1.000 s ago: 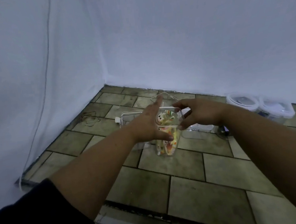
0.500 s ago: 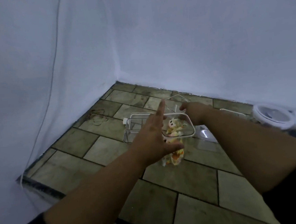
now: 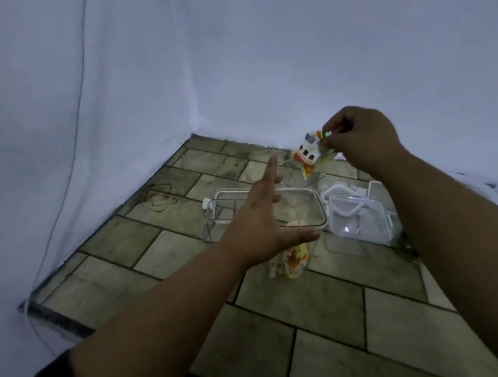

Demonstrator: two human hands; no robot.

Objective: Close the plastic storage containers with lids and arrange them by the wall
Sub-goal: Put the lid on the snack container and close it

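Thumb and fingers of my right hand are pinching a colourful packet above the open tall container. My straight-fingered left hand is steadying that container, with another clear box lying just right. No lid is going on yet, so I am judging most work left.

The left hand lay flat-fingered against a tall clear container, thumb stretched along its near side below the rim. Colourful packets sat in the container's bottom; whether it stood on the floor could not be told. The right hand pinched one packet above and beyond the rim. Behind the left hand stood an open clear box; to the right stood a lidded box. A thin cable ran down the white wall.
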